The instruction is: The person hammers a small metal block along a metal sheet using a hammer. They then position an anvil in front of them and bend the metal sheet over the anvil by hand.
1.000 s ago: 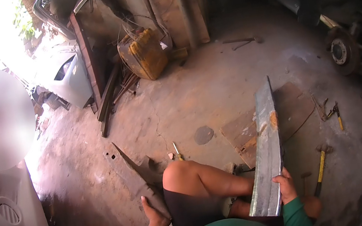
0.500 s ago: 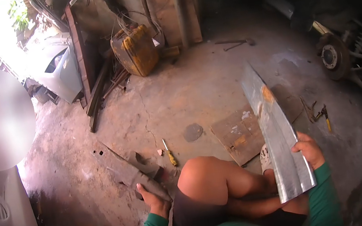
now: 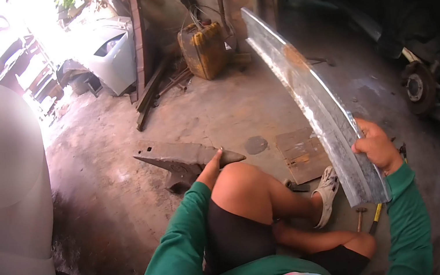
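A dark steel anvil (image 3: 176,156) with a pointed horn lies on the floor to the left of my bent knee. My left hand (image 3: 213,167) is closed on its horn side, thumb on top, with the other fingers mostly hidden. In my right hand (image 3: 376,146) is a long, bent strip of sheet metal (image 3: 317,102), gripped at the right edge near its lower end. The strip is shiny grey with a rusty brown patch towards the upper end. It rises up and away to the left, clear of the floor.
A flat brown board (image 3: 301,159) lies beyond my shoe (image 3: 327,195). A hammer (image 3: 361,218) and a yellow-handled tool (image 3: 375,219) lie by my right leg. Farther off stand a yellow jerrycan (image 3: 205,50) and a white car part (image 3: 115,61). A brake disc (image 3: 418,86) is at right.
The anvil has swung round, its horn now pointing right, with my left hand still on it. My right hand has tilted the metal strip, its far end higher and more leftward. The view has shifted left.
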